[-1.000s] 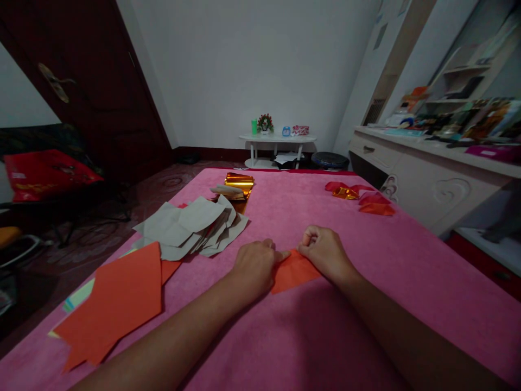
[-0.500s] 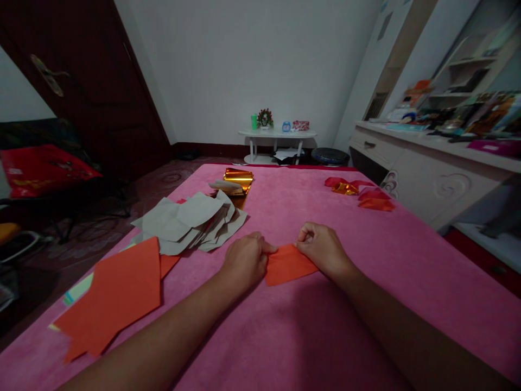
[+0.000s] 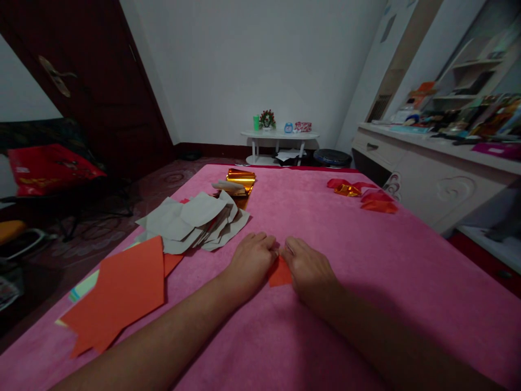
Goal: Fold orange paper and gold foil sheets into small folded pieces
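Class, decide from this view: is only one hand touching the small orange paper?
No, the left hand and the right hand both have fingers on the small orange paper.

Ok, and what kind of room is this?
Probably a room in a home, perhaps a bedroom: a dark red panelled door with a metal handle, a cream dresser with a carved swirl and a small white oval table bearing a potted plant.

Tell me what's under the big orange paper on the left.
Beneath the orange paper, edges of pale green and blue show at left, and an orange piece at right. The rest underneath is covered.
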The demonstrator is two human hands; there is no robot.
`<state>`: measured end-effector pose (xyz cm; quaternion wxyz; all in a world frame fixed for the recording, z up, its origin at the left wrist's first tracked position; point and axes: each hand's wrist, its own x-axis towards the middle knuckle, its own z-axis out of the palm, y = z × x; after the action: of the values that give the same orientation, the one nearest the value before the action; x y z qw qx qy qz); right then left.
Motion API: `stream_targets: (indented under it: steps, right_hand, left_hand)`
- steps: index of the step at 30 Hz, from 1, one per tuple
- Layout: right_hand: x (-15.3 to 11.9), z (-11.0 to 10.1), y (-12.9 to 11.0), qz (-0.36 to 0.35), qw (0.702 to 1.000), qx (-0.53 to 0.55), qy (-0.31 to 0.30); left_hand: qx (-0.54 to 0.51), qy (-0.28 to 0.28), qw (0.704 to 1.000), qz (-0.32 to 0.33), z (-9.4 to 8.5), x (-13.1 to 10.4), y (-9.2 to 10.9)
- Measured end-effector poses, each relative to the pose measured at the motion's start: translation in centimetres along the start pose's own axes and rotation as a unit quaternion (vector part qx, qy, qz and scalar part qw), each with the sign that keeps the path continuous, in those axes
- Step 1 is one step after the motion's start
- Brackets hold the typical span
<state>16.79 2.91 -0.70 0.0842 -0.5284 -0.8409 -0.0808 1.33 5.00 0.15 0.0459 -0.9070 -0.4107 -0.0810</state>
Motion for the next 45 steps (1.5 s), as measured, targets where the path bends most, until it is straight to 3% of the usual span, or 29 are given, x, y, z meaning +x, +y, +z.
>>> stream_targets:
  steps: [6, 14, 20, 24, 28, 32, 37, 40, 43, 45]
  right_hand:
    - [-0.4, -0.7, 2.6, 0.034, 0.997, -0.06, -0.044]
    - [-1.1, -0.3, 2.9, 0.053, 0.997, -0.052, -0.027]
    - [-0.6, -0.6, 2.9, 0.076, 0.997, -0.02, 0.002]
    - [1.4, -0.7, 4.4, 0.106, 0.991, 0.083, -0.014]
    - [2.8, -0.1, 5.8, 0.129, 0.972, 0.193, -0.042]
    - [2.6, 0.7, 6.2, 0.134, 0.957, 0.252, -0.049]
    - [2.1, 0.7, 6.0, 0.129, 0.877, 0.462, 0.036]
    - [2.2, 0.4, 5.9, 0.129, 0.846, 0.511, 0.078]
    - [2.2, 0.1, 5.7, 0.131, 0.85, 0.504, 0.081]
    - [2.1, -0.2, 5.4, 0.113, 0.874, 0.467, 0.076]
  left_hand:
    - [-0.014, 0.016, 1.0, 0.003, 0.0, 0.1, -0.5]
    - [0.005, -0.07, 0.997, 0.045, -1.8, 1.8, 1.1]
    - [-0.021, -0.016, 0.999, -0.03, -1.6, -0.4, 0.8]
    - [-0.08, -0.021, 0.992, -0.093, -1.0, -0.1, -0.6]
    - [-0.185, -0.019, 0.971, -0.151, 0.2, 1.3, -2.2]
    - [-0.247, -0.006, 0.957, -0.153, 1.1, 1.3, -2.9]
    - [-0.334, 0.035, 0.922, -0.195, 1.8, 0.8, -2.8]
    - [-0.426, 0.061, 0.882, -0.193, 2.3, 0.8, -2.8]
    - [-0.501, 0.083, 0.845, -0.171, 2.5, 0.9, -2.7]
    - [-0.498, 0.112, 0.845, -0.16, 2.3, 0.9, -2.5]
